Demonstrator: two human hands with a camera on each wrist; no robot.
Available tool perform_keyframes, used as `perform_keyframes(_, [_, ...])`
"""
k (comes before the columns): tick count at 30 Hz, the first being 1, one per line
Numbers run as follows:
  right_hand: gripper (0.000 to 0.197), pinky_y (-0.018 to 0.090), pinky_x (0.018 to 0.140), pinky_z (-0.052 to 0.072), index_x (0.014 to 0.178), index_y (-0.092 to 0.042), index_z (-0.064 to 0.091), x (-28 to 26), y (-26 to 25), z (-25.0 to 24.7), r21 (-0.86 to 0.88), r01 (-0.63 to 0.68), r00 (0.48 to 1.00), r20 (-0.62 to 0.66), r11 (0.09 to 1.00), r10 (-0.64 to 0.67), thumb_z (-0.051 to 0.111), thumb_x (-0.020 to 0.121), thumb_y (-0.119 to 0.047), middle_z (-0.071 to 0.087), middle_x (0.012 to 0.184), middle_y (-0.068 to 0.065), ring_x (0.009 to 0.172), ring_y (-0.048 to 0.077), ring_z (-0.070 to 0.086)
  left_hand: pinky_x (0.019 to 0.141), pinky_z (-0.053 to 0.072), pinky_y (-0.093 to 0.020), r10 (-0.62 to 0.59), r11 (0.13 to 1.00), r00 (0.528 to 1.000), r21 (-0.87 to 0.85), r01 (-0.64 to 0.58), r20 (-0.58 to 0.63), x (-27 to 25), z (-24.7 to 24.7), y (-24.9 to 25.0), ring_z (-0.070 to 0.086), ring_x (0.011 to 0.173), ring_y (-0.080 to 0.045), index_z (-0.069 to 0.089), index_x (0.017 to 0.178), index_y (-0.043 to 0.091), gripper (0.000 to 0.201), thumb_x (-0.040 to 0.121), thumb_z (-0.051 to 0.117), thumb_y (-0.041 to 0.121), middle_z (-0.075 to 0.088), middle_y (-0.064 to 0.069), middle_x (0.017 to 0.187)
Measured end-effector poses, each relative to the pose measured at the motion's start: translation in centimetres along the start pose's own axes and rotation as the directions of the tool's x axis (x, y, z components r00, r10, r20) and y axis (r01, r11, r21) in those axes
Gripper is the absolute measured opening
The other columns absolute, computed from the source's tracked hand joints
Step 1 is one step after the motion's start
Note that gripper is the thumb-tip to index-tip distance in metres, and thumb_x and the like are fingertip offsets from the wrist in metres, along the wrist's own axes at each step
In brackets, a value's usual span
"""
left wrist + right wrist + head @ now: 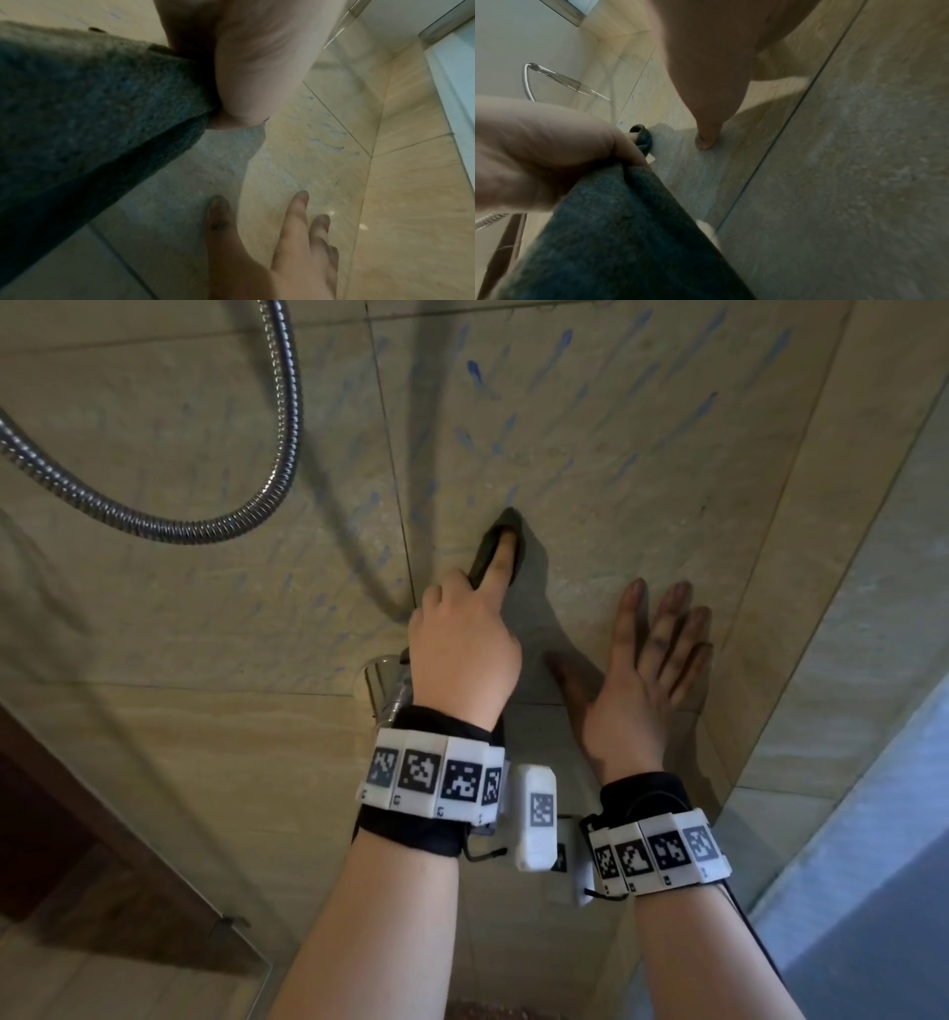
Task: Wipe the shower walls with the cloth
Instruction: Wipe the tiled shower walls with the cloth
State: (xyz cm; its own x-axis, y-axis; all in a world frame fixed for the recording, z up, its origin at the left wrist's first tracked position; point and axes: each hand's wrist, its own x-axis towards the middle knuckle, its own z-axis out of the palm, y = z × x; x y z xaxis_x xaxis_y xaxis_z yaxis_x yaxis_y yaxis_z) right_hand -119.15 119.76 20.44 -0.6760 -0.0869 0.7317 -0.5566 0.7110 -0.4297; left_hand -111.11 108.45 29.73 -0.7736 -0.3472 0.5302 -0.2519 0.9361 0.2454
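A dark grey cloth [506,528] is pressed against the beige tiled shower wall [616,469], which carries blue streaks. My left hand [464,634] grips the cloth, its index finger stretched out along it and pushing it onto the tile. In the left wrist view the cloth [90,111] fills the left side. My right hand [655,649] lies flat on the wall just right of the cloth, fingers straight and spread, holding nothing. The right wrist view shows the left hand [539,152] bunching the cloth [628,233] and my right thumb [706,113] touching the tile.
A metal shower hose [154,521] loops across the wall at upper left. A chrome tap fitting [385,695] sits just below my left hand. The side wall and a glass panel [873,788] close in on the right. A brown wooden edge [77,839] is at lower left.
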Motion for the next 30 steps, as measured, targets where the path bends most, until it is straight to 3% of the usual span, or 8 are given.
perform_keyframes(5, [0.090,0.038,0.112,-0.020,0.151,-0.026,-0.009,0.0,-0.2,-0.1,-0.008,-0.008,1.000,-0.018,1.000,0.008,0.049,0.090,-0.058,-0.009,0.158,0.012,0.144,0.034,-0.010,0.089,0.041,-0.042,-0.064,0.996,0.997,-0.069,0.061,-0.042,0.4,-0.6,-0.8,0.047,0.110,-0.034,0.004,0.153,0.026,0.074,0.091,0.041,0.010,0.048,-0.015,0.115])
perform_keyframes(9, [0.088,0.041,0.113,-0.016,0.152,-0.024,-0.003,-0.2,-0.2,0.0,-0.033,-0.005,1.000,-0.030,0.999,0.004,0.051,0.091,-0.057,-0.004,0.158,0.018,0.143,0.036,-0.008,0.096,0.040,-0.041,-0.140,0.985,0.990,-0.103,0.141,0.017,-1.0,0.5,-0.8,0.044,0.119,-0.032,-0.004,0.152,0.016,0.076,0.092,0.042,0.010,0.045,-0.017,0.130])
perform_keyframes(13, [0.088,0.042,0.112,-0.018,0.152,-0.024,-0.004,-0.2,-0.4,-0.1,-0.016,-0.008,1.000,-0.018,1.000,0.008,0.047,0.090,-0.059,-0.006,0.158,0.019,0.143,0.034,-0.011,0.095,0.042,-0.041,-0.178,0.979,0.982,-0.090,0.184,0.066,-2.0,2.1,-0.6,0.045,0.122,-0.034,-0.009,0.151,0.007,0.080,0.091,0.043,0.011,0.038,-0.021,0.140])
perform_keyframes(16, [0.086,0.042,0.112,-0.018,0.152,-0.024,-0.004,-0.3,-0.5,-0.1,-0.016,-0.019,1.000,-0.019,1.000,0.018,0.045,0.091,-0.059,-0.006,0.158,0.019,0.143,0.035,-0.010,0.091,0.042,-0.040,-0.146,0.986,0.987,-0.078,0.151,0.069,-1.9,2.1,-0.6,0.046,0.117,-0.034,-0.007,0.152,0.013,0.079,0.090,0.041,0.009,0.041,-0.020,0.135])
perform_keyframes(19, [0.087,0.043,0.112,-0.019,0.151,-0.026,-0.012,-0.3,-0.5,-0.1,-0.006,-0.019,1.000,0.013,1.000,0.020,0.044,0.093,-0.058,-0.014,0.158,0.015,0.143,0.032,-0.017,0.089,0.040,-0.040,-0.052,0.997,0.998,-0.062,0.054,0.032,-1.2,1.3,-0.4,0.046,0.108,-0.033,0.003,0.153,0.022,0.076,0.090,0.041,0.007,0.047,-0.017,0.117])
perform_keyframes(23, [0.086,0.043,0.112,-0.020,0.148,-0.027,-0.015,-0.3,-0.4,-0.2,0.010,-0.021,0.999,0.039,1.000,0.021,0.041,0.092,-0.060,-0.018,0.156,0.010,0.143,0.032,-0.017,0.087,0.040,-0.040,0.017,1.000,1.000,-0.012,-0.017,-0.008,-0.4,0.6,-0.2,0.047,0.103,-0.031,0.009,0.153,0.028,0.072,0.091,0.040,0.007,0.048,-0.014,0.113])
perform_keyframes(30, [0.084,0.045,0.114,-0.013,0.152,-0.024,-0.002,-0.4,-0.5,0.0,-0.029,-0.014,0.999,-0.035,0.999,0.013,0.046,0.092,-0.056,-0.003,0.158,0.020,0.143,0.037,-0.008,0.085,0.042,-0.039,-0.118,0.987,0.993,-0.112,0.113,-0.033,-1.1,0.5,-1.2,0.047,0.110,-0.030,0.003,0.153,0.027,0.071,0.093,0.039,0.011,0.047,-0.014,0.119])
